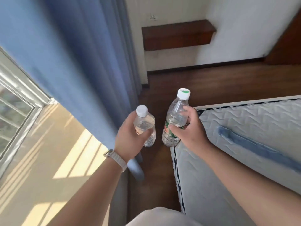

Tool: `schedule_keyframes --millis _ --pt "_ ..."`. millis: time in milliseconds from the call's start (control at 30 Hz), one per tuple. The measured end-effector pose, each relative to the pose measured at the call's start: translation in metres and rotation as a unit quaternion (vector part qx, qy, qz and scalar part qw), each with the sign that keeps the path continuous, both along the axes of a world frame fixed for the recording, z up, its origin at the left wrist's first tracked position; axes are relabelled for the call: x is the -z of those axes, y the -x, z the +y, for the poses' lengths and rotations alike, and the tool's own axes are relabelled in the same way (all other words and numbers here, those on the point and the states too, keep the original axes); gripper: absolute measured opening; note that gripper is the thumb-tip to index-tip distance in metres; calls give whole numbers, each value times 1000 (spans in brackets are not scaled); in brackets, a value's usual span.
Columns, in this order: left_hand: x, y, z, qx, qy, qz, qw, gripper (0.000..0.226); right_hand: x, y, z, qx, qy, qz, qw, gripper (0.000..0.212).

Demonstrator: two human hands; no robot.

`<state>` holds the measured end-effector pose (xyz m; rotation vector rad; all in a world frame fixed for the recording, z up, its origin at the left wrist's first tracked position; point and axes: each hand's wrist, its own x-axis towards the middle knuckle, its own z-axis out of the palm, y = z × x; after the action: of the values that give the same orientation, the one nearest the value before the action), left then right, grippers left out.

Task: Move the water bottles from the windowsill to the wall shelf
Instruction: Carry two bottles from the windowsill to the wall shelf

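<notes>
While both ride mid-air between windowsill [40,152] and bed [244,128], left hand [128,141]: fingers clamped round small bottle [145,126].
right hand [187,128]: fingers clamped on labelled bottle [175,118], mid-body.
handling: probably thin plastic, smooth, dents if squeezed; grip mid-body.
count: 2 bottles, 2 white caps.
wall shelf [177,35]: 1, well ahead.

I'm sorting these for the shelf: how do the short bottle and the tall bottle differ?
The short bottle is smaller and shows no label; the tall bottle wears a green and red label. The short bottle's cap is plain white; the tall bottle's cap carries a green mark. Both are clear plastic and capped.
</notes>
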<state>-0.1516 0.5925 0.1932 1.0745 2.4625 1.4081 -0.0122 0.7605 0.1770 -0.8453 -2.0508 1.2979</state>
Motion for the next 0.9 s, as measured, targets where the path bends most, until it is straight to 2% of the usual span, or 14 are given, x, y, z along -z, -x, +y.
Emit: schedule_keyframes --millis 267,433,600,900 --pt "-2 31 92 69 -9 4 998 58 -6 -11 56 90 7 -23 996 72" --pt "-1 71 141 92 -27 -26 995 58 -8 12 88 125 2 -45 991 70" --pt "2 132 185 125 -46 -68 989 58 -14 67 120 147 -9 -60 987 72" --pt "-9 275 224 132 -63 -81 986 54 -21 204 171 147 -8 -89 985 83"
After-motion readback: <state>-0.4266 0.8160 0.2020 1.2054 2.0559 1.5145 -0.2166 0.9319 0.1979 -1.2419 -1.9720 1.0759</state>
